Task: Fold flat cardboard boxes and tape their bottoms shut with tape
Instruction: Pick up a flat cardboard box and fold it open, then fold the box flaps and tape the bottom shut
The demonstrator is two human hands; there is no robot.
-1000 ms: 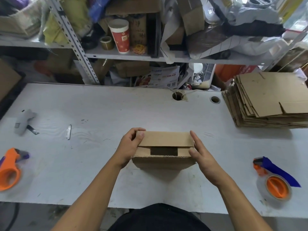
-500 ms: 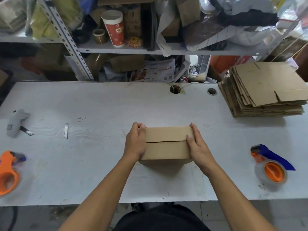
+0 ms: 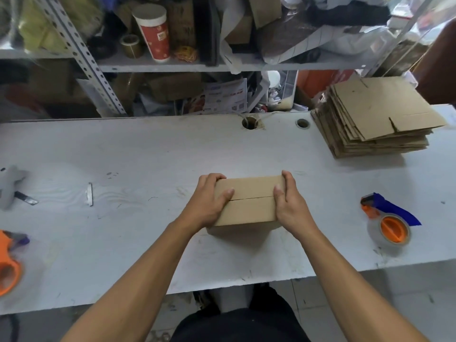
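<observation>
A small brown cardboard box [image 3: 249, 201] stands on the white table [image 3: 148, 154], its two flaps folded flat and meeting at a middle seam. My left hand [image 3: 209, 201] grips the box's left end, fingers curled over the far corner and thumb lying on the seam. My right hand [image 3: 287, 198] grips the right end the same way, thumb on top. A tape dispenser [image 3: 387, 220] with a blue handle and orange core lies to the right. A stack of flat cardboard blanks [image 3: 370, 117] sits at the back right.
A second orange tape dispenser [image 3: 8, 262] lies at the left table edge, with a grey tool [image 3: 11, 183] and a small metal blade [image 3: 90, 193] beyond it. Two cable holes [image 3: 250, 123] pierce the table's back. Cluttered shelves [image 3: 172, 67] rise behind.
The box's flaps, open with a gap a second ago, now lie shut along the seam. Both hands have slid onto the box's ends with thumbs on top.
</observation>
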